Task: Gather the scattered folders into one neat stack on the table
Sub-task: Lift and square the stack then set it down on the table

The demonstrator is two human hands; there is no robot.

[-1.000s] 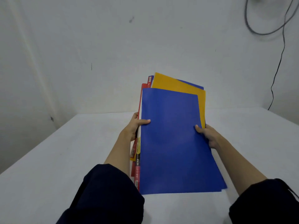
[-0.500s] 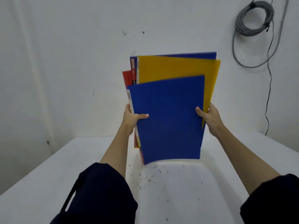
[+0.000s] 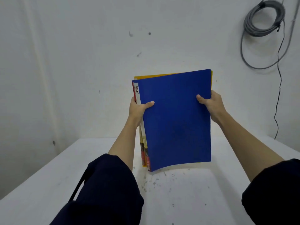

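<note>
A bundle of folders (image 3: 176, 120) stands upright on its bottom edge on the white table (image 3: 48, 172). A blue folder faces me; a yellow folder (image 3: 154, 77) peeks out behind its top and right edges, and red spines show at the left. My left hand (image 3: 138, 108) grips the bundle's left edge, thumb on the blue cover. My right hand (image 3: 209, 103) grips the right edge the same way. The bottom edges touch the table surface.
A white wall rises behind the table. A coiled grey cable (image 3: 264, 20) hangs on the wall at the upper right, with a thin black wire (image 3: 278, 95) running down. Dark specks dot the table below the folders.
The folders were tilted up from lying flat to upright. The uneven tops have dropped level, so the yellow and rear blue folders now barely show above the front blue one.
</note>
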